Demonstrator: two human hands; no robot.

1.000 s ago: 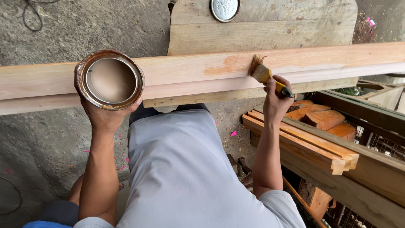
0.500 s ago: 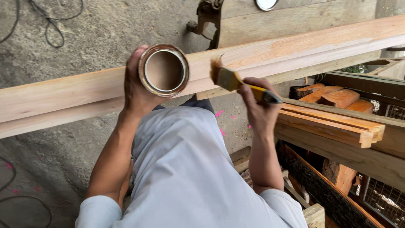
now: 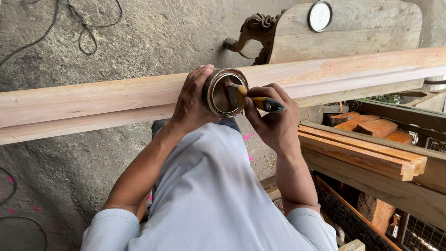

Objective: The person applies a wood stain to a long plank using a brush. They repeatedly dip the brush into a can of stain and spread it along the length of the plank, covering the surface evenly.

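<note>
Head view: left hand [image 3: 191, 103] grips a tilted open tin [image 3: 224, 93] above the long timber moulding [image 3: 116, 100], mouth angled toward the right hand [image 3: 272, 122], whose fingers clamp the brush [image 3: 246, 98] dipping inside.

Can [image 3: 222, 93]: metallic rim, brown interior. Brush [image 3: 251, 100]: yellow-and-black handle, tan bristles. Beam [image 3: 116, 100] at 9 o'clock: pale wood with reddish streaks; shirt [image 3: 209, 200]: light grey-blue.

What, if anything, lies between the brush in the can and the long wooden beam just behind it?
Nothing visible. The right hand holds the brush with its bristles inside the can, gripped by the left hand. The beam lies directly behind, with only the can's wall between.
</note>
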